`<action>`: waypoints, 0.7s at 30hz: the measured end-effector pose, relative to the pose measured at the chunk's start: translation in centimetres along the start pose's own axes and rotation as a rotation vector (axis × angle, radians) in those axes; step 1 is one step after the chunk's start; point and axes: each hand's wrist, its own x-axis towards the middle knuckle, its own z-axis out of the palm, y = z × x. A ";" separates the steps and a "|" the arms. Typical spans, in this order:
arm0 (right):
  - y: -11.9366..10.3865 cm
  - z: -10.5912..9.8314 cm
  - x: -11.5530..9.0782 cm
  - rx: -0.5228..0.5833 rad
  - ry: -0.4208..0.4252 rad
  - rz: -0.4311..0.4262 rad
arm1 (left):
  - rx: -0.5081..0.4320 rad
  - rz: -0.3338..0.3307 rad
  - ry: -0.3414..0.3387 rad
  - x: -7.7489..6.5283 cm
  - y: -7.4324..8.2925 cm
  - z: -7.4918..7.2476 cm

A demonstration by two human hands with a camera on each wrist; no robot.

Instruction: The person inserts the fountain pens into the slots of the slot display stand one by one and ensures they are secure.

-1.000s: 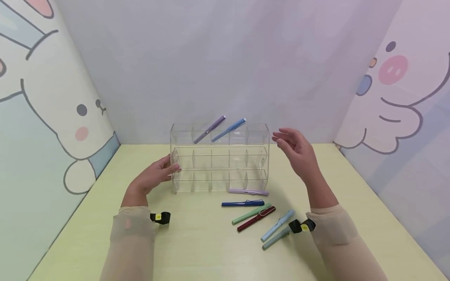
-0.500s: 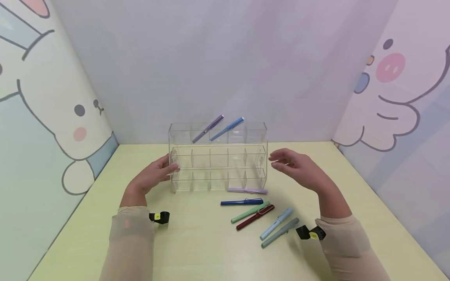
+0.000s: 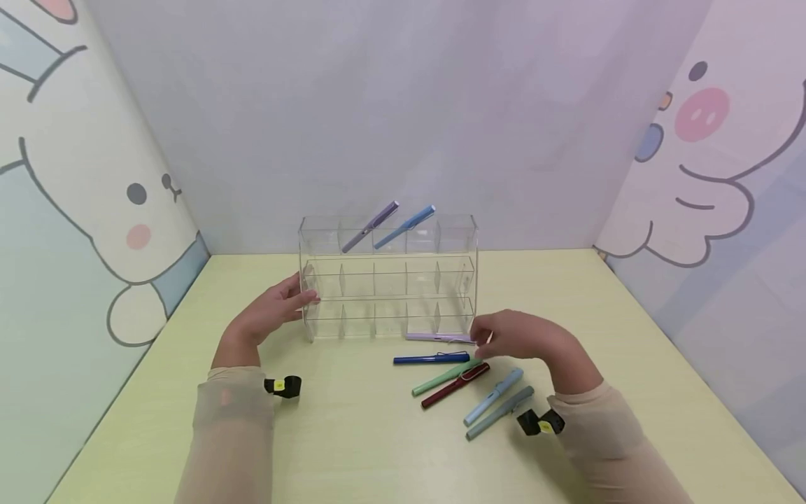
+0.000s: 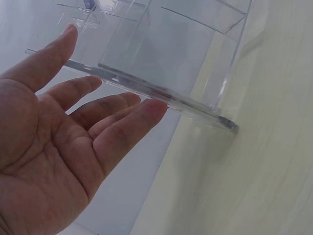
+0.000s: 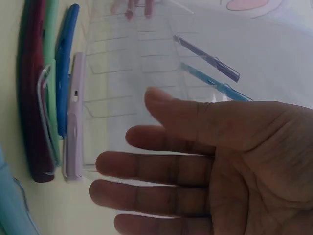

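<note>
A clear acrylic display rack (image 3: 390, 283) with three stepped rows of compartments stands at mid-table. My left hand (image 3: 271, 311) grips its left side, thumb in front of the side panel (image 4: 139, 87) and fingers against the outer face. By the rack's lower right corner, my right hand (image 3: 519, 336) hovers near the cap end of a lavender pen (image 3: 434, 337); its fingers (image 5: 146, 166) are parted and hold nothing in the right wrist view. A purple pen (image 3: 371, 226) and a blue pen (image 3: 405, 226) lean in the top row.
In front of the rack lie a dark blue pen (image 3: 428, 359), a mint green pen (image 3: 441, 379) and a dark red pen (image 3: 450, 389). A light blue pen (image 3: 491, 400) and a grey-green pen (image 3: 497, 416) lie nearer the right forearm. A curtain (image 3: 390, 105) hangs behind.
My right hand has come down from beside the rack's top right to the pens at its lower right. The left hand keeps its hold on the rack.
</note>
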 end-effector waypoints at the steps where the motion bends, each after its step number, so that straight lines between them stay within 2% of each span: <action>1: -0.2 0.3 0.2 -0.022 -0.018 0.016 | -0.001 0.000 0.001 0.0 0.0 0.0; 7: -0.9 1.9 1.1 -0.085 -0.037 0.092 | -0.008 -0.004 -0.002 -0.1 -0.1 0.0; 17: -0.9 3.4 2.1 -0.209 -0.003 0.087 | -0.024 0.006 -0.003 -0.1 -0.3 0.1; 21: -0.9 3.7 2.5 -0.219 -0.006 0.104 | -0.016 0.019 -0.002 0.0 0.0 0.0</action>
